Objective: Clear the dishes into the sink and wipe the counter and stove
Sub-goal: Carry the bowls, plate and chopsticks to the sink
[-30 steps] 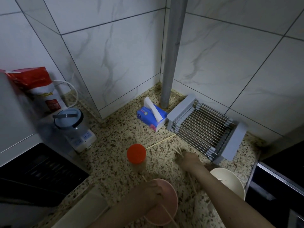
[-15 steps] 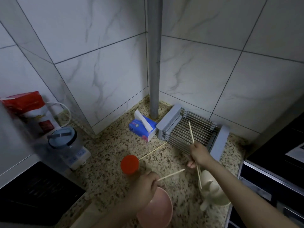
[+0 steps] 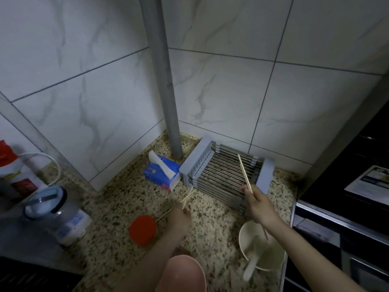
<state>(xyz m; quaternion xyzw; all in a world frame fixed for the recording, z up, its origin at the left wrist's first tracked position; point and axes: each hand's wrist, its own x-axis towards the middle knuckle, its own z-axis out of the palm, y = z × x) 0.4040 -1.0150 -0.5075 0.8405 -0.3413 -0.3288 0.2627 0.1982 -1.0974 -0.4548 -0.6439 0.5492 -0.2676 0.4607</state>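
Over the drying rack: right hand (image 3: 257, 204) grips one chopstick (image 3: 244, 173), fingers curled round its lower part, upper end tilted up over the rack bars.
Left hand (image 3: 179, 220): fingers pinch a chopstick pair (image 3: 188, 197) low over the speckled counter (image 3: 212, 234), tips pointing toward the tissue pack.
Cream bowl (image 3: 271, 258): on the counter below the right forearm, near the counter's right edge; a cream spoon (image 3: 251, 266) lies in it, handle over the rim.
Pink bowl (image 3: 185, 275): at the near edge, below the left forearm.
Red-lidded jar (image 3: 143, 229): just left of the left hand.
Drying rack (image 3: 219, 178): against the tiled wall.
Tissue pack (image 3: 162, 173): left of the rack, beside the grey pipe (image 3: 163, 81).
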